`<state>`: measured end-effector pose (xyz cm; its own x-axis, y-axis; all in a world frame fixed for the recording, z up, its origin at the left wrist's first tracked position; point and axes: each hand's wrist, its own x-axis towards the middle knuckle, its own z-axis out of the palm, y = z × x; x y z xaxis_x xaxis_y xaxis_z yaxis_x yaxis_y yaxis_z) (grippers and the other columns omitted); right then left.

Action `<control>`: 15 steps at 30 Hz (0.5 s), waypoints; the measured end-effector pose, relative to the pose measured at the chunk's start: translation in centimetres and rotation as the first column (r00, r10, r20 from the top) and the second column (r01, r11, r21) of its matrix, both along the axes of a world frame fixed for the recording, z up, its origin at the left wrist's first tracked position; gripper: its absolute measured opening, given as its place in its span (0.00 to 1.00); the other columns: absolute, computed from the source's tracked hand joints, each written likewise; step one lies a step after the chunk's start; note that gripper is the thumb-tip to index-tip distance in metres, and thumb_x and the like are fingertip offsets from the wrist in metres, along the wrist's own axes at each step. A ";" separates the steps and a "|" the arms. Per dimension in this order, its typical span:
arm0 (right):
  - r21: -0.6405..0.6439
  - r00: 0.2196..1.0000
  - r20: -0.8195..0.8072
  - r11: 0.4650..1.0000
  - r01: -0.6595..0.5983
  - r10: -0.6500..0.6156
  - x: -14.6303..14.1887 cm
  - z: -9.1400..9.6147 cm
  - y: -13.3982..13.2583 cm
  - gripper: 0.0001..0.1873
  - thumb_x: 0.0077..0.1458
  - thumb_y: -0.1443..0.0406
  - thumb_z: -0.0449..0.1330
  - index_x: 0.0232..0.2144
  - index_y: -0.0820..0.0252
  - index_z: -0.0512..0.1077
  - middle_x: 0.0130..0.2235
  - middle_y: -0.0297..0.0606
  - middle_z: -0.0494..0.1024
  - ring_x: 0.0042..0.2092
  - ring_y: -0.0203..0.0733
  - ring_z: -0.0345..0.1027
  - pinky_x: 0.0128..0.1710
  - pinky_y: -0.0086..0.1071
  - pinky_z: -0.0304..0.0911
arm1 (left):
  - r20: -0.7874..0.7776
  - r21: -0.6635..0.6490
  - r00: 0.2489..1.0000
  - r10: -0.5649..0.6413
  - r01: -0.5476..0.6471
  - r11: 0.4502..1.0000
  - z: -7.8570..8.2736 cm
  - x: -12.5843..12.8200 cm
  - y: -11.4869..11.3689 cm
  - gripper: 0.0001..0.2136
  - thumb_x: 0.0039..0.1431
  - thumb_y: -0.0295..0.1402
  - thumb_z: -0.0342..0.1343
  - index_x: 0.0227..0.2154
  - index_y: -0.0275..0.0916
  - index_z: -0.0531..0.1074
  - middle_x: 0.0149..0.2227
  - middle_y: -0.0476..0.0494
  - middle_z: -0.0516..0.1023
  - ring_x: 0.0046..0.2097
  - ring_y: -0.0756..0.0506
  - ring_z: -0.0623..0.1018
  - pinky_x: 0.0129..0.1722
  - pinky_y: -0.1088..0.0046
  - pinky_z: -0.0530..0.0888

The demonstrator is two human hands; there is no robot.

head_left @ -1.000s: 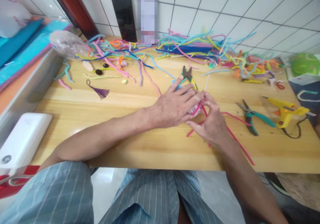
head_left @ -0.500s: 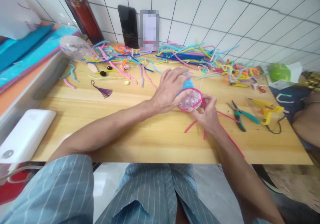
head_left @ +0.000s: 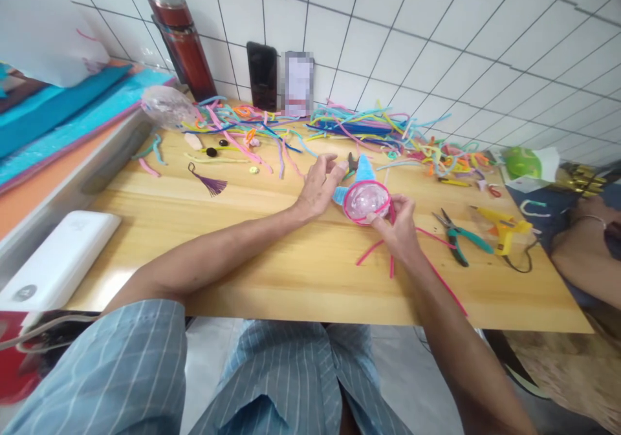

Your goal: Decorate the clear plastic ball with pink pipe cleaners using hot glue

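Note:
Pinched in the fingers of my right hand [head_left: 400, 225] is a clear round plastic dome [head_left: 367, 200], its edge ringed with a pink pipe cleaner [head_left: 361, 219]. Loose pink lengths hang below and beside that hand. Behind the dome stands a light-blue pointed piece [head_left: 365, 167], and a second blue piece [head_left: 340, 194] shows at its left. My left hand [head_left: 317, 186] is just left of these, thumb and bent fingers apart. By its thumb lies a small dark tool with green parts [head_left: 351, 162], partly hidden; its kind is unclear.
Pliers [head_left: 456, 236] and a yellow glue gun [head_left: 504, 228] lie at right. Pipe cleaners [head_left: 354, 125] are heaped along the wall, beneath two phones [head_left: 262, 76] and a red flask [head_left: 187, 53]. A purple tassel [head_left: 209, 181] and a white power bank [head_left: 63, 254] are at left. Another person's arm [head_left: 587, 241] is at far right.
My left hand has drawn back leftward from over the dome, uncovering the blue pieces and the dark tool. My right hand keeps its hold. The camera view has shifted slightly.

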<state>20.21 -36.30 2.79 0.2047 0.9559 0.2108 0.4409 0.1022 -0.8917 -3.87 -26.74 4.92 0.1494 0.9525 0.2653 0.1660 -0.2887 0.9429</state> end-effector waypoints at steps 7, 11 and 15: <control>-0.001 0.987 -0.162 1.000 0.006 -0.006 1.1 0.8 0.4 0.38 0.53 0.44 0.81 0.53 0.47 0.65 0.55 0.42 0.84 0.57 0.53 0.82 0.63 0.54 0.80 | 0.213 -0.129 0.977 0.015 0.012 0.992 0.5 -0.1 0.7 0.28 0.82 0.62 0.43 0.57 0.43 0.74 0.64 0.36 0.84 0.71 0.35 0.80 0.76 0.50 0.72; 0.034 0.977 -0.214 0.999 0.001 0.007 0.9 1.8 0.7 0.38 0.54 0.44 0.79 0.54 0.46 0.64 0.58 0.42 0.84 0.62 0.54 0.81 0.68 0.55 0.77 | 0.278 -0.057 0.955 -0.100 0.120 0.991 -0.1 0.3 -0.4 0.37 0.74 0.73 0.48 0.61 0.44 0.72 0.67 0.35 0.82 0.74 0.33 0.78 0.78 0.48 0.72; 0.062 0.968 -0.249 0.998 0.032 -0.015 -0.1 2.2 1.4 0.38 0.55 0.41 0.77 0.55 0.46 0.63 0.59 0.41 0.83 0.62 0.53 0.81 0.65 0.53 0.79 | 0.429 -0.003 0.845 -0.318 0.354 0.935 -0.6 1.4 -1.6 0.47 0.56 0.78 0.68 0.61 0.44 0.69 0.69 0.31 0.80 0.71 0.31 0.81 0.75 0.49 0.77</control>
